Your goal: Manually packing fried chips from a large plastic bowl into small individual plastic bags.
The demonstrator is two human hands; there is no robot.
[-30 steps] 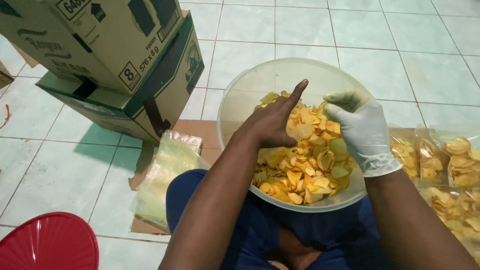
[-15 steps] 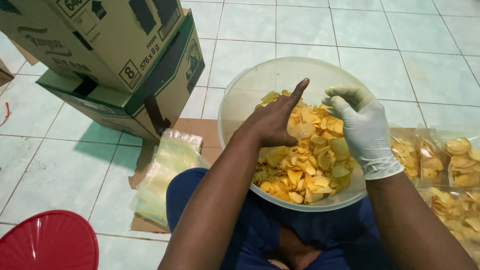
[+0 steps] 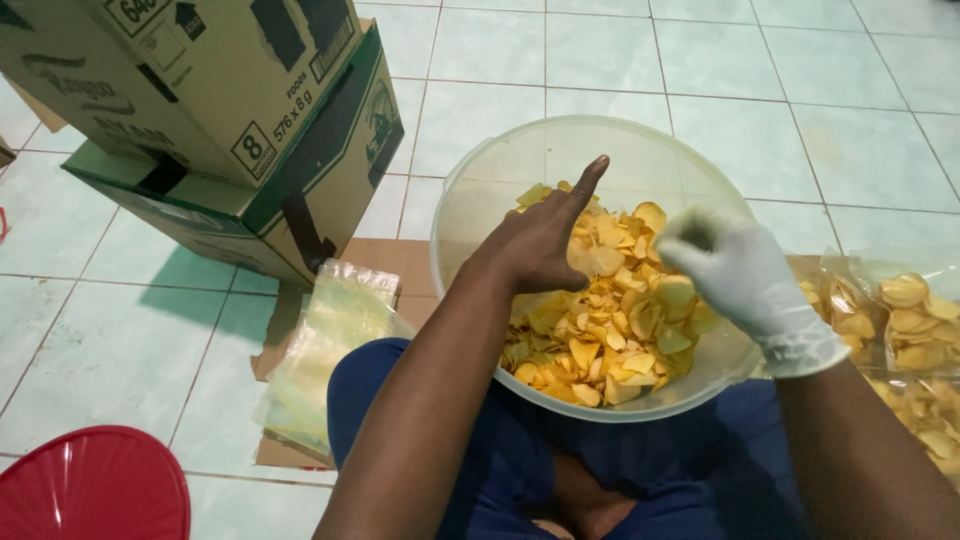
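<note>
The work is partway along, judging by how things lie: filled clear bags of chips (image 3: 905, 320) already sit at the right edge of the frame, while a stack of empty plastic bags (image 3: 325, 350) waits on cardboard at the lower left of centre, and the bowl (image 3: 520, 160) is far from empty; so some packing is done and a good deal is left.

The bowl is large, round and translucent, resting on the person's lap in the middle of the frame; its near half is heaped with chips (image 3: 610, 330), thin, curled and golden yellow, while the far half shows bare wall.

The left hand (image 3: 545, 245) is bare and lies on the heap with fingers spread loosely, forefinger pointing toward the far rim, clamped on nothing; the right hand (image 3: 735, 270) wears a pale glove and is curled over the right side of the heap; it is blurred, so it may hold a few chips, but I cannot tell.

Printed cardboard boxes (image 3: 230, 120) stand at the upper left on the tiled floor (image 3: 800, 100); a red plastic stool (image 3: 90, 490) shows in the lower left corner.
</note>
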